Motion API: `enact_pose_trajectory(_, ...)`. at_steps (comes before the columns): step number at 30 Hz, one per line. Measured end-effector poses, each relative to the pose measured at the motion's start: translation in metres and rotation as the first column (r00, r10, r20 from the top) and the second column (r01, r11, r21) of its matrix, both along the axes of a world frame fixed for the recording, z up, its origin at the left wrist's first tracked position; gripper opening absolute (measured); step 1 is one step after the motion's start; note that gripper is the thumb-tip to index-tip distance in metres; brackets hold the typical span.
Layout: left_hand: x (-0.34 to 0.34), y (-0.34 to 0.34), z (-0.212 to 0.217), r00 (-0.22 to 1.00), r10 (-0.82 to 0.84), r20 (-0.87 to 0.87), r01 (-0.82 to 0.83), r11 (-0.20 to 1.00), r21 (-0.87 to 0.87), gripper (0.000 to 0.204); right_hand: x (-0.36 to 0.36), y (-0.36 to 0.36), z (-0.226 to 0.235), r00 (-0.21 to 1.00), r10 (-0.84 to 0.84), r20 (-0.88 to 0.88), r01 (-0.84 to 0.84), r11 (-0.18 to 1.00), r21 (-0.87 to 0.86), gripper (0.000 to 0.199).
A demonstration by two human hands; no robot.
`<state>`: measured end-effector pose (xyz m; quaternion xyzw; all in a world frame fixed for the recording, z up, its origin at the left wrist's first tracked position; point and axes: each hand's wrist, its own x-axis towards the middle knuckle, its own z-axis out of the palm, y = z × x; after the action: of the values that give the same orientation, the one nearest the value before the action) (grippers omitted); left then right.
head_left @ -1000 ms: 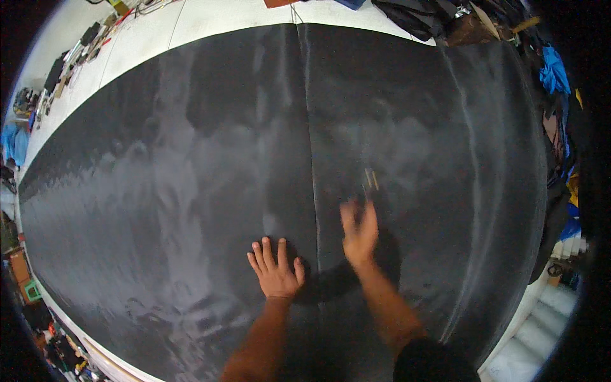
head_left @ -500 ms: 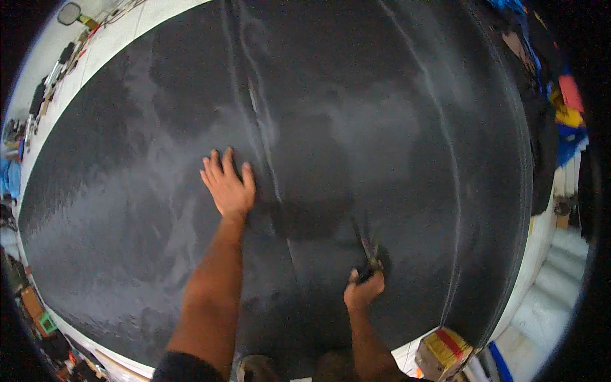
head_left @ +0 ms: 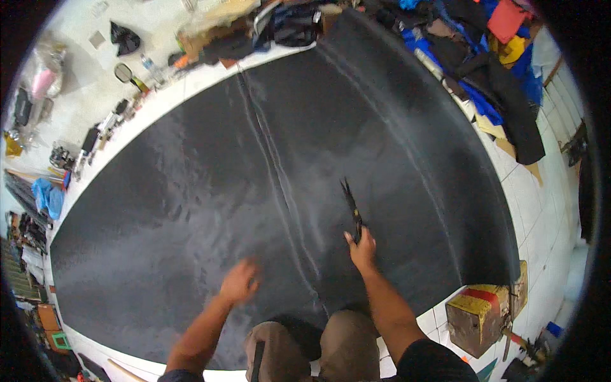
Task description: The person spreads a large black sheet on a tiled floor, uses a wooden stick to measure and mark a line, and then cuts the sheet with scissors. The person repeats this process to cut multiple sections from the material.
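A large black sheet (head_left: 191, 267) with a dull shine spreads over the floor, with pale crease lines running across it lengthwise. My right hand (head_left: 363, 252) grips the handles of a pair of black scissors (head_left: 352, 205) over the sheet, right of the middle crease. The blades point away from me and look slightly parted. My left hand (head_left: 240, 280) hovers over or lightly touches the sheet, left of that crease; which one I cannot tell. Its fingers are smeared by motion. My knees in brown trousers (head_left: 349, 344) show at the near edge.
A worn box with a red stripe (head_left: 480, 312) stands at the sheet's near right corner. Heaped dark and coloured cloth (head_left: 474, 70) lies at the far right. Along the far left edge are a racket (head_left: 125, 74), a bottle (head_left: 149, 66) and a blue bag (head_left: 48, 196). White tiles border the sheet.
The view has shifted, showing more floor and my knees. My left hand, formerly spread flat on the sheet, has drawn back nearer to me. The scissors remain in my right hand.
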<state>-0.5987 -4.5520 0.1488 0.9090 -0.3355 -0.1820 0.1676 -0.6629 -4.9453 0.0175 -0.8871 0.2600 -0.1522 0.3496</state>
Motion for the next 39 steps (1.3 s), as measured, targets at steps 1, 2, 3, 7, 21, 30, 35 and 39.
enact_pose_trajectory(1,-0.056,0.034,0.016,0.972,0.168,-0.165,-0.153,0.983,0.101,0.043,-0.032,-0.007,0.01,0.997,0.044,-0.063,-0.039,0.996,0.078,0.053)
enact_pose_trajectory(2,-0.127,0.082,0.026,0.943,0.286,-0.171,-0.267,0.955,0.125,0.047,-0.072,-0.003,0.03,0.972,0.126,-0.2,-0.102,0.986,0.129,0.056)
enact_pose_trajectory(3,-0.19,0.146,0.021,0.863,0.484,-0.144,-0.458,0.871,0.177,0.051,-0.109,-0.003,0.055,0.965,0.141,-0.223,-0.105,0.981,0.163,0.056)
enact_pose_trajectory(7,-0.449,0.261,0.044,0.409,0.911,-0.045,-0.849,0.398,0.348,0.037,-0.329,-0.046,0.082,0.82,0.164,-0.548,-0.106,0.985,0.137,0.052)
enact_pose_trajectory(21,-0.476,0.196,0.052,0.354,0.917,-0.183,-0.896,0.276,-0.349,0.027,-0.634,-0.011,-0.005,0.188,0.27,-0.944,-0.207,0.951,0.231,0.039)
enact_pose_trajectory(30,-0.414,0.083,0.144,0.705,0.709,0.019,-0.642,0.649,-0.408,0.041,-0.406,-0.011,0.021,0.86,0.285,-0.424,-0.241,0.958,0.155,0.037)
enact_pose_trajectory(35,-0.403,0.052,0.139,0.776,0.589,0.227,-0.544,0.806,-0.232,0.048,-0.328,0.034,0.002,0.765,0.444,-0.466,-0.614,0.721,-0.321,0.058)
enact_pose_trajectory(39,-0.411,0.047,0.154,0.828,0.499,0.257,-0.51,0.86,-0.029,0.046,-0.339,0.049,-0.022,0.78,0.502,-0.373,-0.619,0.709,-0.339,0.073)
